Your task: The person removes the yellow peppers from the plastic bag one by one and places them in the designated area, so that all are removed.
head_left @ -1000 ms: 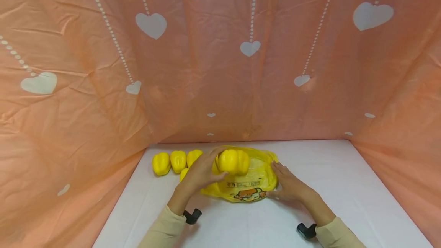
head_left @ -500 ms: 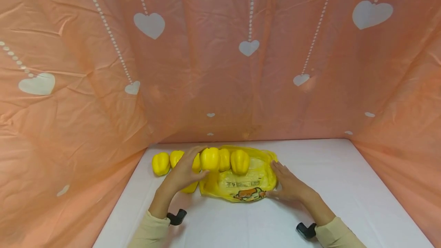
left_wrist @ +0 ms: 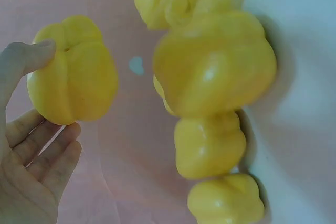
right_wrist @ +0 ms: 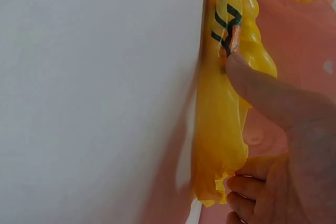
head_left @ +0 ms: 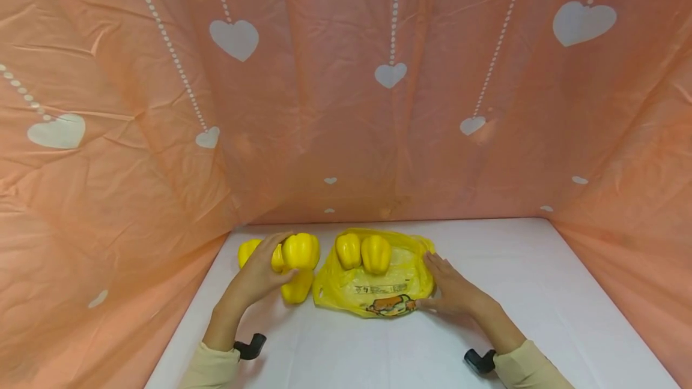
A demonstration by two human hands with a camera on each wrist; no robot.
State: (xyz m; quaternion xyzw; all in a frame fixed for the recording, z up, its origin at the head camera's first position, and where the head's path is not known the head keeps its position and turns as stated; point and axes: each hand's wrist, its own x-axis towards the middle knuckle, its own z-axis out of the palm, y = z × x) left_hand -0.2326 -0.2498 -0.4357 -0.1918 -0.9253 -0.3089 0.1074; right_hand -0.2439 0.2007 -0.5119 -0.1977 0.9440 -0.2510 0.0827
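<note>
My left hand (head_left: 258,275) holds a yellow bell pepper (left_wrist: 73,72) between thumb and fingertips. The left wrist view shows that pepper raised apart from the others; in the head view it overlaps a group of yellow bell peppers at the left. One pepper of that group (head_left: 297,286) sits just below it, and another (head_left: 247,251) is partly behind my hand. A yellow plastic bag (head_left: 346,293) lies flat in the middle, with two bell peppers (head_left: 376,254) at its upper left. My right hand (head_left: 456,287) rests at the bag's right edge, thumb and fingers spread and touching it.
The work lies on a white-covered table (head_left: 367,353). An orange-pink curtain with white hearts (head_left: 346,137) encloses the back and both sides. A black wrist-worn piece (head_left: 251,347) shows at the left wrist, and a similar one (head_left: 480,361) at the right.
My left hand has carried one bell pepper leftward off the bag to the group at the left. Two peppers stay on the bag. My right hand has hardly moved.
</note>
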